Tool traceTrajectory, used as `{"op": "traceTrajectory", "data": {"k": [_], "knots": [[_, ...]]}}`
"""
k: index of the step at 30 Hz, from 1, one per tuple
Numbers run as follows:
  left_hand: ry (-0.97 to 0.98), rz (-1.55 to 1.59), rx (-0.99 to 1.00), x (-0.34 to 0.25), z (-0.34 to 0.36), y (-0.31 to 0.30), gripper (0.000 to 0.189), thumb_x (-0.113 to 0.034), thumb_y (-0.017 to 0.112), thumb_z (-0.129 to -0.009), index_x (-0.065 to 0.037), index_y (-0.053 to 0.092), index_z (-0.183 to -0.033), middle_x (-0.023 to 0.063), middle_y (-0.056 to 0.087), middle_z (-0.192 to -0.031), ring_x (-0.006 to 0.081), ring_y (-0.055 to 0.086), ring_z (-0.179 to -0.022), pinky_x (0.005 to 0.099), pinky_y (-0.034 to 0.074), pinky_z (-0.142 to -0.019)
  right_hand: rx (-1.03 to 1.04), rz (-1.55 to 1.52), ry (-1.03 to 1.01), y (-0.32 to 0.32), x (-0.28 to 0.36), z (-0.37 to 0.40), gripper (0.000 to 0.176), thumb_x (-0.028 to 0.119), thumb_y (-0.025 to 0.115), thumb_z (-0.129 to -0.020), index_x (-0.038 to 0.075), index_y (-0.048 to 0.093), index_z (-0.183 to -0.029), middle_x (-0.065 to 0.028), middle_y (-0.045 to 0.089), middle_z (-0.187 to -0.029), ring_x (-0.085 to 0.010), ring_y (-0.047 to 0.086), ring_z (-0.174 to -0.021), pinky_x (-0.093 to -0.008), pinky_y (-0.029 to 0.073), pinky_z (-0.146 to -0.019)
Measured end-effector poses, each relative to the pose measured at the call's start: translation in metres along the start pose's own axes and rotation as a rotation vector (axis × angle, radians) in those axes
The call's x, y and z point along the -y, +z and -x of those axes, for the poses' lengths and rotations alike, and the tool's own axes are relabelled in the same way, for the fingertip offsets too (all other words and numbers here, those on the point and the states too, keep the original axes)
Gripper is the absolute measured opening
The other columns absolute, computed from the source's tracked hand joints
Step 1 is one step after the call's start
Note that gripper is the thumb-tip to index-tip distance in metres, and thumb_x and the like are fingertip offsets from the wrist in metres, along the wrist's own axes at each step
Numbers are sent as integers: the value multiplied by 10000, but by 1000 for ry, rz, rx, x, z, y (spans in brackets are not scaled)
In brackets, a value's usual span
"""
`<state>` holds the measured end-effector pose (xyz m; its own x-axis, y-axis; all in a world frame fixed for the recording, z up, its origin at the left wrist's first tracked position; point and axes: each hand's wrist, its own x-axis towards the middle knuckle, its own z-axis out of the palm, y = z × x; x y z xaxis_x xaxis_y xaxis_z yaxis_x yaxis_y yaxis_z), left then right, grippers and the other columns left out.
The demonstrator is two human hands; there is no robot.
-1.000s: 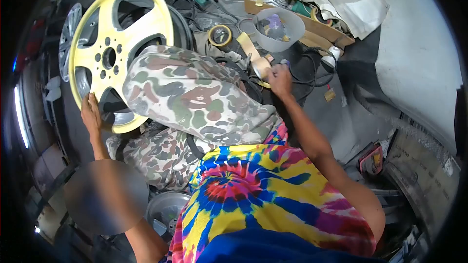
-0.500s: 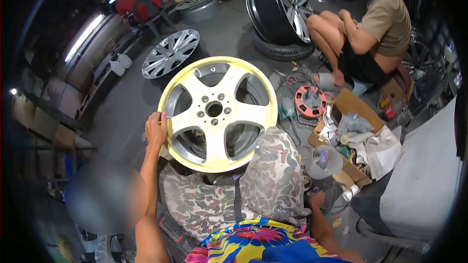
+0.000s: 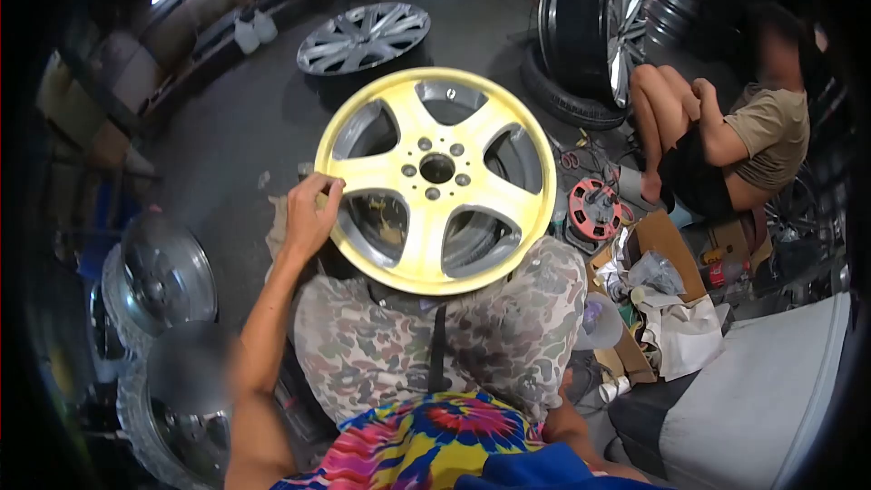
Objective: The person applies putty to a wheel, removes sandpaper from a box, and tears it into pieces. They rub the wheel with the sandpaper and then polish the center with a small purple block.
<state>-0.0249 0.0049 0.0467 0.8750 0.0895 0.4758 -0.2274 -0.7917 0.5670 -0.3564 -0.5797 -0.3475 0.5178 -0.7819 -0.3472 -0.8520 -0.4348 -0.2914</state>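
While the left hand (image 3: 311,210) holds the yellow wheel (image 3: 426,225) by its edge, camouflage trousers (image 3: 522,331) mostly hide the right hand (image 3: 568,381). Its grip cannot be told.

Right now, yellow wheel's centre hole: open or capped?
Open: the centre hole of the yellow wheel shows dark, with no cap over it, ringed by five bolt holes.

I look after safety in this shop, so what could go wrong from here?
The yellow wheel might tip or shift, since only the left hand is seen at its rim. Touching could mark its yellow finish if that is soft. The red reel and cardboard box lie close by on the right and might get knocked.
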Motion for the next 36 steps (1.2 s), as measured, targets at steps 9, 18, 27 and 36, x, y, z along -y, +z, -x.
{"op": "traceTrajectory", "data": {"k": [9, 18, 27, 36], "knots": [[-91, 228, 250, -54, 111, 25, 138, -82, 699, -920, 56, 701, -909, 177, 701, -860, 341, 689, -788, 390, 521, -716, 77, 24, -36, -41, -44, -2, 299, 253, 669, -959, -28, 630, -1053, -238, 673, -1020, -405, 666, -926, -466, 529, -844], [-89, 407, 371, -107, 178, 54, 96, -93, 726, -903, -4, 694, -916, 146, 652, -836, 343, 643, -765, 423, 514, -692, 270, -59, -317, -54, 4, -3, 279, 239, 650, -978, -30, 630, -1046, -225, 677, -999, -383, 665, -913, -443, 527, -842], [-24, 633, 436, -123, 154, 84, 69, -46, 720, -909, 14, 696, -936, 137, 668, -848, 310, 655, -757, 381, 517, -692, -244, -346, -691, -227, 240, 76, 257, 170, 516, -1071, -50, 640, -1117, -130, 688, -1001, -209, 633, -936, -346, 499, -881], [-559, 1269, 552, -119, 97, 62, 190, -115, 727, -977, 37, 687, -1084, 53, 707, -870, 85, 669, -785, 238, 567, -694, 899, -764, -916, -225, 440, 197, 242, 71, 639, -1019, 31, 568, -1247, -32, 636, -982, -53, 570, -909, -209, 463, -759]]}}
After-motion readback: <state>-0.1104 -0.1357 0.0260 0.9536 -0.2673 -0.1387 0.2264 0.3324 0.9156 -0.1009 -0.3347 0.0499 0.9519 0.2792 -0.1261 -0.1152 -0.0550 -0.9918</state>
